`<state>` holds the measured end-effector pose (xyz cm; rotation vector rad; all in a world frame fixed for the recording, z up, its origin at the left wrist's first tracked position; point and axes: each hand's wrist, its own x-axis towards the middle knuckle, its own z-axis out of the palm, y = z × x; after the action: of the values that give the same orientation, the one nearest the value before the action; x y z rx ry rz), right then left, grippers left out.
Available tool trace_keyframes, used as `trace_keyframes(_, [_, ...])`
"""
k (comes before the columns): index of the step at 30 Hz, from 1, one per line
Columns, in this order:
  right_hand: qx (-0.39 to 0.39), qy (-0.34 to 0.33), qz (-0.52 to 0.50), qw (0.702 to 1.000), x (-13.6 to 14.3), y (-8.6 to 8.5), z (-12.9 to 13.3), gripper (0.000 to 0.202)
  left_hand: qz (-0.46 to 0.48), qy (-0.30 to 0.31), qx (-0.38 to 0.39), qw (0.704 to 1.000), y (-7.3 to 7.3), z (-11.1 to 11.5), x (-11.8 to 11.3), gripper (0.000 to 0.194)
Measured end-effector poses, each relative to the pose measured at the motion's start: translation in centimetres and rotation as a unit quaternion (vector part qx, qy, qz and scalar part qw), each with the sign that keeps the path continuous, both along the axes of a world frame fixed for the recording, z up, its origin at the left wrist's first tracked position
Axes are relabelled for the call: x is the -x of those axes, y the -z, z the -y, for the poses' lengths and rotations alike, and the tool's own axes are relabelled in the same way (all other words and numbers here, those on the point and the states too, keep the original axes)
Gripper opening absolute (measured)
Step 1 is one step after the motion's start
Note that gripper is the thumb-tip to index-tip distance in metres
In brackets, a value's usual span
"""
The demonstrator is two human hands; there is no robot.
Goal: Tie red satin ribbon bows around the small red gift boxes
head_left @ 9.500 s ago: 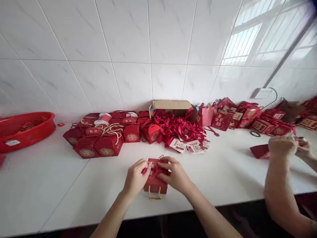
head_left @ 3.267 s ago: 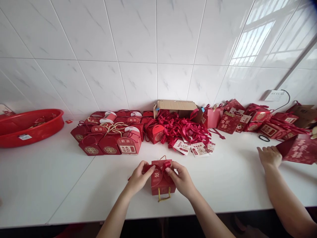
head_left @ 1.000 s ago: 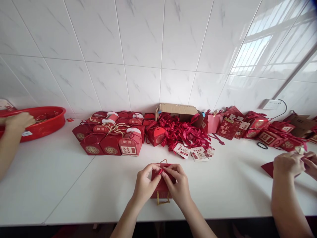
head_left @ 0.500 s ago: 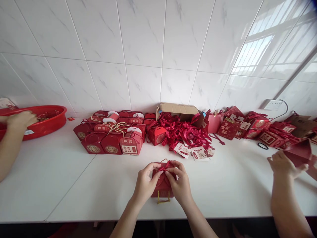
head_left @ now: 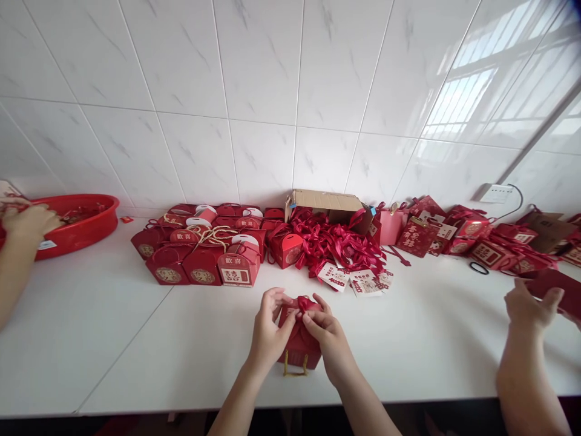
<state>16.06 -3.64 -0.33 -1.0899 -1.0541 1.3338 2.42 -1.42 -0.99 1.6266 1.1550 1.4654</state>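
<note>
Atop the red box (head_left: 298, 340) — newly askew — left hand (head_left: 267, 332) and right hand (head_left: 332, 340) pinch ribbon (head_left: 304, 303).

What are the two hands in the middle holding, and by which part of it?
The left hand and right hand pinch the ribbon by its bunched part, over the box.

Forward, downward head view over white table (head_left: 77, 339)

Grey-veined wall tiles (head_left: 254, 66) rise along the back edge of a white table (head_left: 113, 327); rightward, they carry a barred window's reflection (head_left: 463, 94).
</note>
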Motion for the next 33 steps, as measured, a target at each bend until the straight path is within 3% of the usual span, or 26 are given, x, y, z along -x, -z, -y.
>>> trace_keyframes(3, [-0.019, 0.028, 0.009, 0.999, 0.3, 0.4, 0.1, 0.028, -0.059, 0.015, -0.035, 0.998, -0.2, 0.7, 0.6, 0.009])
trace_keyframes(6, [-0.026, 0.040, 0.019, 0.999, 0.3, 0.7, 0.4, 0.026, -0.146, 0.048, -0.053, 0.987, -0.5, 1.3, 1.1, 0.009])
trace_keyframes(10, [-0.025, 0.023, 0.048, 0.998, -0.2, 0.6, 1.2, 0.027, -0.135, 0.041, -0.061, 0.988, -0.6, 1.1, 1.3, 0.008])
trace_keyframes(14, [-0.048, 0.029, 0.136, 0.989, -1.5, 0.8, 1.8, 0.031, -0.110, 0.083, -0.030, 0.990, -0.6, 0.8, 1.5, 0.009])
trace_keyframes(18, [-0.117, 0.053, 0.237, 0.963, -2.8, 1.2, 1.7, 0.021, -0.127, 0.137, -0.002, 0.982, -1.5, 1.0, 2.0, 0.010])
trace_keyframes(21, [-0.150, 0.064, 0.352, 0.922, -3.8, 0.1, 2.0, 0.011, -0.144, 0.165, 0.000, 0.976, -2.3, 0.9, 2.3, 0.012])
trace_keyframes(23, [-0.176, 0.032, 0.418, 0.891, -4.6, -1.6, 2.7, 0.009, -0.158, 0.174, -0.002, 0.972, -2.7, 0.8, 2.6, 0.013])
trace_keyframes(27, [-0.220, -0.178, 0.433, 0.856, -6.2, -5.2, 3.6, 0.005, -0.194, 0.188, -0.016, 0.963, -3.7, 0.6, 3.1, 0.016])
trace_keyframes(28, [-0.216, -0.200, 0.421, 0.858, -6.4, -5.7, 3.5, 0.008, -0.205, 0.190, -0.022, 0.960, -3.9, 0.6, 3.2, 0.016])
trace_keyframes(30, [-0.200, -0.182, 0.388, 0.881, -6.3, -6.1, 2.4, 0.017, -0.231, 0.193, -0.032, 0.953, -4.4, 0.5, 3.4, 0.017])
trace_keyframes(33, [-0.197, -0.163, 0.324, 0.911, -5.3, -5.4, 0.0, 0.029, -0.266, 0.193, -0.050, 0.943, -4.8, 0.4, 3.5, 0.018])
